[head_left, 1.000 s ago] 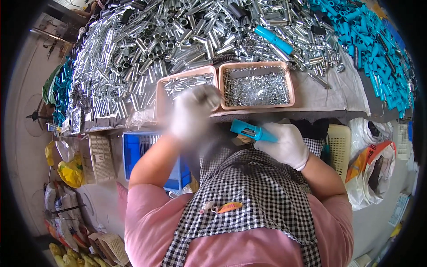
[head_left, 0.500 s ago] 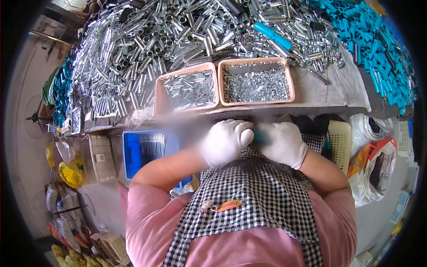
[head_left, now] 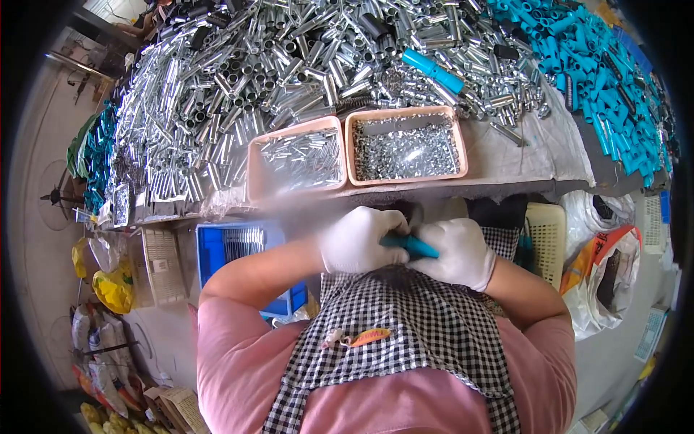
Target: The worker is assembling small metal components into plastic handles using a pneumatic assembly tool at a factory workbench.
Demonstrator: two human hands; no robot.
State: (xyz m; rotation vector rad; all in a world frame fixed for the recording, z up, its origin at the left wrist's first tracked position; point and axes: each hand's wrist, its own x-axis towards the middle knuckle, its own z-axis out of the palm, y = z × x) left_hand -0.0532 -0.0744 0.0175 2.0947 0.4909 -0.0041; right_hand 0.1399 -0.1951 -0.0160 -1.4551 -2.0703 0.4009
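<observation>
A teal plastic tube (head_left: 418, 247) is held between my white-gloved hands in front of the apron, below the table edge. My left hand (head_left: 356, 240) has its fingers curled round the left end. On the other end, my right hand (head_left: 457, 252) is closed too, with fingers and thumb pressed against it. The gloves cover both ends, so I cannot tell whether anything is fitted in them. Ahead of the hands stand a pink tray (head_left: 253, 165) of thin metal pins or tubes and a second pink tray (head_left: 408, 179) of small shiny metal pieces.
A large heap of metal tubes (head_left: 238, 79) covers the table behind the trays, with a teal tube (head_left: 432, 69) lying on it. Teal plastic parts (head_left: 596, 87) are piled at right. Below the table stand a blue crate (head_left: 212, 253), a cream basket (head_left: 553, 242) and white sacks (head_left: 607, 275).
Both hands have come slightly nearer my body, and the teal tube shows more between them. The whole view has shifted a little.
</observation>
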